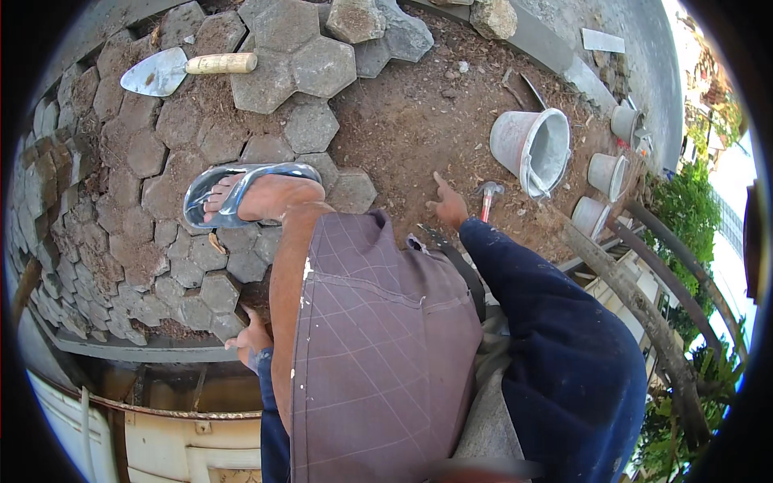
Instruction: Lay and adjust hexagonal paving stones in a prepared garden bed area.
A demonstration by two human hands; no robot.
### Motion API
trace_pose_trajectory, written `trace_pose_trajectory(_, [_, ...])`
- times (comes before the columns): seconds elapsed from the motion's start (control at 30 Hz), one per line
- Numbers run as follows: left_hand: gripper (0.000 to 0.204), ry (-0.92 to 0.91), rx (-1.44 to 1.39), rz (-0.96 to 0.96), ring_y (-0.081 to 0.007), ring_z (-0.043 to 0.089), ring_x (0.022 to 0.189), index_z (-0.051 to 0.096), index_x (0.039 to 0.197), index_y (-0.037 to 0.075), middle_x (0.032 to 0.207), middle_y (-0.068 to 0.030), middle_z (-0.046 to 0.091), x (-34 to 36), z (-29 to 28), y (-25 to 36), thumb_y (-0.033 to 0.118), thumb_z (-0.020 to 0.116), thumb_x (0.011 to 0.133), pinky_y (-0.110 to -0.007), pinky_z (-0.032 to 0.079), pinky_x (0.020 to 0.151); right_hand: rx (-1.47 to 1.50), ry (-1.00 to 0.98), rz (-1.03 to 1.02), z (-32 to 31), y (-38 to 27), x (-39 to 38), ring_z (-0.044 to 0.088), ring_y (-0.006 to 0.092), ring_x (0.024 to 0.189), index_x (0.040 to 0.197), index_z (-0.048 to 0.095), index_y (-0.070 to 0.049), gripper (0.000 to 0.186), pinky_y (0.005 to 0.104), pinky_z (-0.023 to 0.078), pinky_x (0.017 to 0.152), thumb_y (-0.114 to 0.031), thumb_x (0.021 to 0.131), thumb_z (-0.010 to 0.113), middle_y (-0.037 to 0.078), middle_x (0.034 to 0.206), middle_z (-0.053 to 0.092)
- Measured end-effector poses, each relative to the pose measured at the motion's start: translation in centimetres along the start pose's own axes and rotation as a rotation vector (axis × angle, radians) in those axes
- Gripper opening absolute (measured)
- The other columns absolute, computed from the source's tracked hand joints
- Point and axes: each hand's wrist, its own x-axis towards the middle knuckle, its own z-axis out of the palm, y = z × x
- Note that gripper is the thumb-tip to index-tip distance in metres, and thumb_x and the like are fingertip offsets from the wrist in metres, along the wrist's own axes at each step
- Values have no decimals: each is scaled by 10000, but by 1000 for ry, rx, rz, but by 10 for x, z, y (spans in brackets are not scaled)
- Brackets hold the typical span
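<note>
Bare dirt (419, 129) beside hexagonal pavers (201, 145): right hand (448, 205) spread, reaching toward hammer (487, 196); left hand (251, 338) gripping paver edge (233, 318). Best grasped low on handle.

The ground is a raised bed, part bare brown dirt (419, 121) and part paved with grey hexagonal pavers (145, 153), edged by a concrete curb (137, 350). A trowel (161, 74) with a pale wooden handle lies on the pavers at the upper left. Loose pavers (294, 56) sit stacked on the laid ones near the top. A grey bucket (531, 149) lies tipped on the dirt at the right, with a hammer (488, 193) just beside it. Three smaller grey pots (605, 173) stand near the right-hand edge. A sandalled foot (250, 196) rests on the pavers.
</note>
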Motion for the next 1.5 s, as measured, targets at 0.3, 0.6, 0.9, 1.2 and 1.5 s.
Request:
trace_pose_trajectory(0.3, [680,317,-1548,-466,-282,638,1030,555,1369,97,1192,-92,659,-3,-11,44,583,645,901,-460,513,964,-806,-302,298,-29,176,58,621,454,1143,1384,558,-96,633,531,479,960,-483,883,579,298,1219,648])
trace_pose_trajectory(0.6, [758,342,-2606,-641,-279,454,1313,469,1449,180,1446,-37,488,0,-18,55,654,643,884,-548,384,1113,-654,-62,316,-55,121,57,652,466,1064,1363,584,-85,589,534,491,910,-452,904,569,305,1128,681])
trace_pose_trajectory(0.9, [715,282,-2883,-543,-262,444,1359,442,1471,209,1461,-17,496,18,-12,60,549,708,901,-547,338,1160,-826,-76,-83,-89,-58,34,653,480,1020,1362,557,-64,537,549,497,867,-356,912,576,305,1070,682])
trace_pose_trajectory(1.2, [670,375,-3133,-643,-263,502,1311,464,1450,130,1404,-50,557,17,4,76,435,734,918,-487,359,1160,-1344,-248,-566,-93,-324,-33,655,494,975,1361,531,-44,494,564,503,824,-261,920,582,304,1013,684])
trace_pose_trajectory(1.5, [740,478,-3360,-877,-285,492,1328,452,1470,118,1404,-75,555,33,7,102,588,638,928,-459,363,1155,-1401,-629,-1474,53,-597,-132,617,513,994,1458,381,-56,556,574,472,830,-153,957,604,329,1023,648])
